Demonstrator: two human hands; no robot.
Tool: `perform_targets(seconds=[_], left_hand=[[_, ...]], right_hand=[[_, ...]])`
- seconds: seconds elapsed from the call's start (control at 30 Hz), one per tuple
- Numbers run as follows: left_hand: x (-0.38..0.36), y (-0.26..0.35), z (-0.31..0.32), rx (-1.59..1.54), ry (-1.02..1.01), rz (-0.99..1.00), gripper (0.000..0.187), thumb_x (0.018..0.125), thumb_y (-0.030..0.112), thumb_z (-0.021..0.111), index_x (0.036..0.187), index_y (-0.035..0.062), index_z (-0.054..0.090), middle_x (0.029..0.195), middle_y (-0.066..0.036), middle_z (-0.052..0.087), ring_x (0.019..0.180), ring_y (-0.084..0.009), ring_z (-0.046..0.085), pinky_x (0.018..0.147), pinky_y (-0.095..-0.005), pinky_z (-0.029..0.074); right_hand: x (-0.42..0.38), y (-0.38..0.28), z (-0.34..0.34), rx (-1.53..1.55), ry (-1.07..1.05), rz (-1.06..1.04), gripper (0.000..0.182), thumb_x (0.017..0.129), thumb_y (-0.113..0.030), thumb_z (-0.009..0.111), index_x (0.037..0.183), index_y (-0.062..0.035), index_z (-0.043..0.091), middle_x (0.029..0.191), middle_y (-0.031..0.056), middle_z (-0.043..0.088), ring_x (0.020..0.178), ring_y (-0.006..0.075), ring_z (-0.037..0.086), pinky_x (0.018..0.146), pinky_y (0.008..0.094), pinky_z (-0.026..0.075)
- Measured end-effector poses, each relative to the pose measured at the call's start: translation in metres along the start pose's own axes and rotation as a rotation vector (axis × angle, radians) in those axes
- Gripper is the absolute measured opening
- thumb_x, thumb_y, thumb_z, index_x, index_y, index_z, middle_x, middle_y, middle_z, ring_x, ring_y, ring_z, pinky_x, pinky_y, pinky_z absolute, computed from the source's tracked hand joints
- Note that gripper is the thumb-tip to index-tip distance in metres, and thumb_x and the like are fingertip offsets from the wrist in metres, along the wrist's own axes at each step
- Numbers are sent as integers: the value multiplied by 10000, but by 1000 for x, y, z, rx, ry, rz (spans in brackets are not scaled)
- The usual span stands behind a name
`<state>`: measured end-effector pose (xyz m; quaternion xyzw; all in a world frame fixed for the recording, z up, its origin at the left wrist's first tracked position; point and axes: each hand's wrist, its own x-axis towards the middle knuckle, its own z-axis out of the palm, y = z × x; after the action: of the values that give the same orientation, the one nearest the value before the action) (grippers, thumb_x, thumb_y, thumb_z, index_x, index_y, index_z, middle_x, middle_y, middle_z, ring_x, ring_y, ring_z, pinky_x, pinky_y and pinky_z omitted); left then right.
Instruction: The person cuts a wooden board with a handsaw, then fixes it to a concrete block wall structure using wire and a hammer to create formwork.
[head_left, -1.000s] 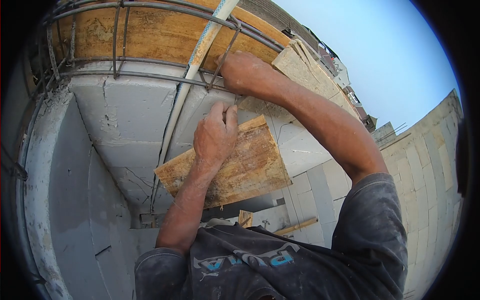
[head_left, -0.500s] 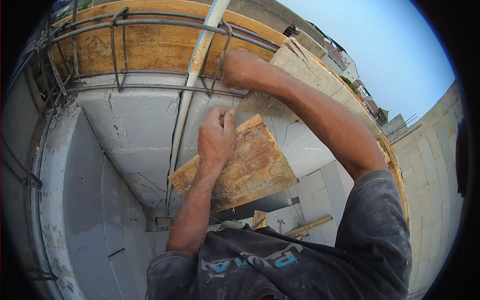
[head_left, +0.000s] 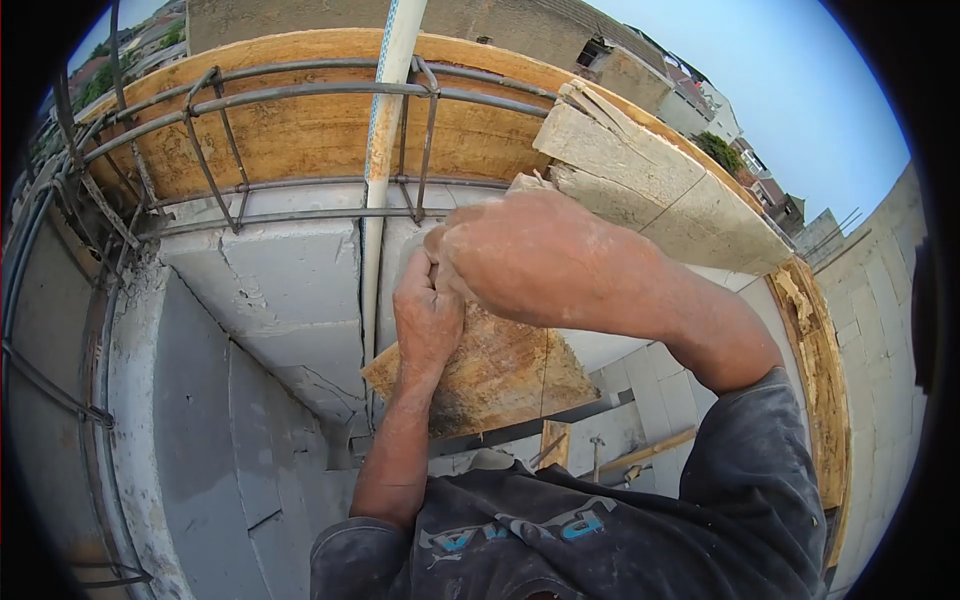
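Note:
My left hand [head_left: 430, 310] is closed in a pinch in front of the grey block wall [head_left: 290, 275], over the upper left part of a rough wooden board [head_left: 530, 370]. Right beside it, my right hand [head_left: 490, 250] is closed, its fingertips meeting those of the left. Whatever lies between the fingers is hidden or too small to make out. A thin dark line, perhaps string, crosses the board [head_left: 545, 375] below my right forearm. Just above both hands runs a tied steel rebar cage [head_left: 310, 92], with a pale pipe [head_left: 382, 150] standing upright to the left.
Yellowish formwork planking [head_left: 290, 125] curves behind the rebar. A cement-crusted board [head_left: 660, 175] lies at the upper right. Far below are a hammer [head_left: 597, 455] and a wooden stick [head_left: 650, 447]. More rebar [head_left: 60, 385] stands at the left edge, and rooftops lie beyond.
My right hand has come down from the rebar stirrup and now meets my left hand. My left hand stays pinched near the board. The view has shifted slightly.

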<state>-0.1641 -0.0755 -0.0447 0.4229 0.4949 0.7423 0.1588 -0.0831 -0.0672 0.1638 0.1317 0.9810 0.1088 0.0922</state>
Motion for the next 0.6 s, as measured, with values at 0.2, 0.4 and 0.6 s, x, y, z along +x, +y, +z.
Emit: perform_targets(seconds=[0.2, 0.4, 0.6], left_hand=[[4, 19, -3, -16, -30, -205, 220, 998, 221, 587, 966, 7, 627, 682, -3, 563, 627, -79, 491, 570, -275, 417], [-10, 11, -18, 71, -130, -185, 222, 992, 216, 596, 944, 0, 612, 649, -14, 540, 605, -90, 478, 560, -281, 414], [-13, 21, -32, 174, -224, -120, 194, 984, 199, 595, 924, 14, 594, 629, -52, 538, 590, -134, 486, 564, -314, 425]], right_hand=[[-82, 15, 1, 566, -88, -24, 407, 971, -417, 575, 1176, -80, 675, 1014, 152, 718, 985, 342, 677, 844, 434, 542], [-174, 67, -33, 627, 415, 333, 512, 972, -515, 550, 1019, -37, 728, 823, 68, 679, 734, 156, 603, 661, 283, 468], [-238, 142, -95, 536, 990, 673, 441, 1022, -351, 536, 1346, -52, 561, 614, -77, 258, 526, 43, 223, 534, 234, 239]])
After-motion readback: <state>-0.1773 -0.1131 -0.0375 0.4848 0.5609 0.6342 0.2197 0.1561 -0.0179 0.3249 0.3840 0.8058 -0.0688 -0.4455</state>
